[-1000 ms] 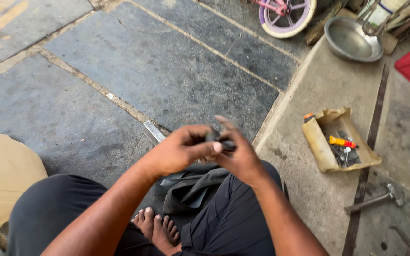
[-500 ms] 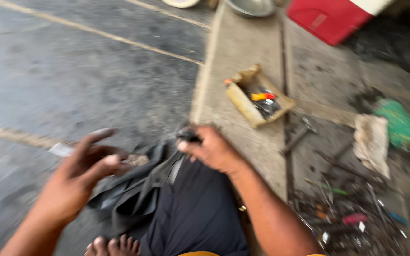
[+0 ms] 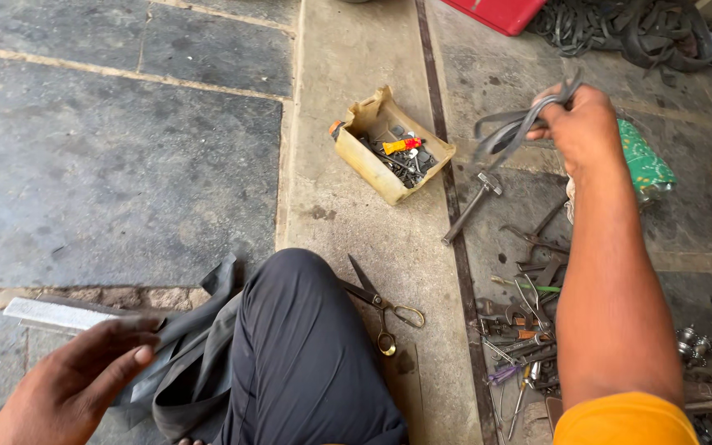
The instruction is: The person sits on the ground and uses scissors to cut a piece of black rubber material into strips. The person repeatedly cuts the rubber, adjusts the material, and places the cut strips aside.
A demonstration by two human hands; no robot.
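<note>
Head view, looking down at a seated person on a stone floor. The right hand (image 3: pixel 583 124), arm stretched forward, is closed around a bunch of grey rubber strips (image 3: pixel 514 128) that hang looped from the fist, above a hammer (image 3: pixel 471 206) lying on the ground. The left hand (image 3: pixel 76 383), low at the near left, is open with fingers spread and grips nothing; it lies just beside a folded black inner tube (image 3: pixel 187 346) draped against the person's dark-trousered knee (image 3: pixel 302 330). A flat metal file (image 3: pixel 55 313) lies on the floor just beyond that hand. Centre: an open yellowish cut-down container (image 3: pixel 364 156) holding small dark metal parts and an orange-and-yellow object (image 3: pixel 401 146); its further contents are too small to identify. Scissors (image 3: pixel 381 305) with brass-coloured handles lie beside the knee. Loose hand tools (image 3: pixel 529 330) are scattered under the right forearm. A red box (image 3: pixel 496 12) and a heap of black rubber (image 3: pixel 620 33) lie at the far edge.
</note>
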